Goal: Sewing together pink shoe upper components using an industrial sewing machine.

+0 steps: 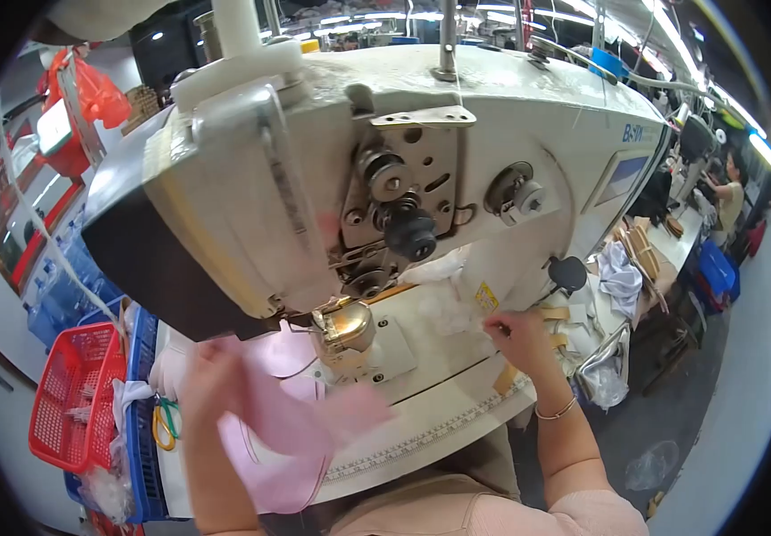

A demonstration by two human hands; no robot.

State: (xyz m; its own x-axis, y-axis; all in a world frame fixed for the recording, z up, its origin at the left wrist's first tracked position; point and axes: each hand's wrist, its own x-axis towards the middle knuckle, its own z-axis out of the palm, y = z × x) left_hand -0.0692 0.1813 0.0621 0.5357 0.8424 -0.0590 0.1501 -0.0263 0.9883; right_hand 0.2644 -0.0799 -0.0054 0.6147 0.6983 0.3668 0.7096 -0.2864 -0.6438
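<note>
A large white industrial sewing machine (528,116) fills the middle of the view, its metal presser foot area (347,326) low over the bed. My left hand (209,380), smeared by motion, is left of the needle area and grips a pink fabric piece (291,415), also blurred. Under and beside it, more pink fabric (283,482) lies on the bed and reaches the front edge. Over the right part of the bed is my right hand (517,338), its fingers curled together. Whatever it may hold is too small to make out. A bracelet circles that wrist.
At left, a red plastic basket (82,393) stands by a blue crate (142,402), with yellow-handled scissors (166,424) at the table edge. A measuring tape strip (430,435) runs along the front. Fabric scraps (622,277) lie at right; a co-worker (729,192) sits beyond.
</note>
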